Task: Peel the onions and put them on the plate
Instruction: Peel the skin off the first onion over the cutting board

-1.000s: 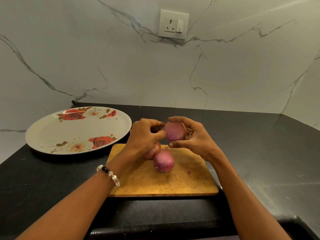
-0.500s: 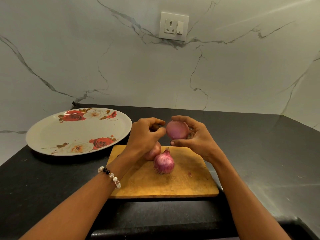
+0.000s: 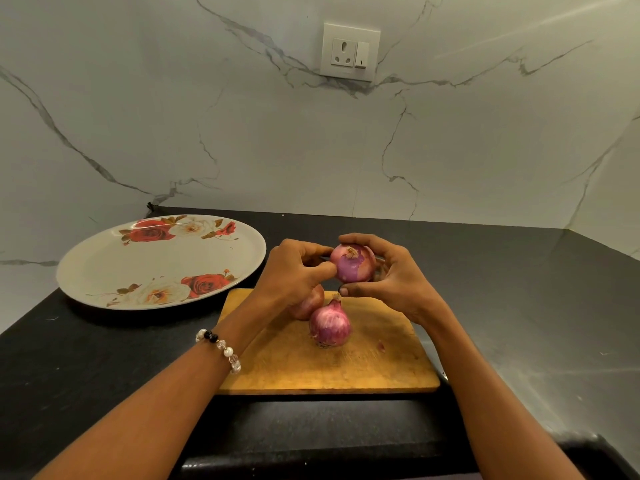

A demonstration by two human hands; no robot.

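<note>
Right hand [image 3: 394,282] cups the onion [image 3: 353,264]; left hand [image 3: 294,275] pinches its skin.

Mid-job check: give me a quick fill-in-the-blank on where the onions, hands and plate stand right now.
1. The right hand holds one ____ above the cutting board.
2. ____ onions lie on the board, one in front, one partly behind the left hand.
3. The flowered plate holds ____ onions.

Missing: onion; two; no
</note>
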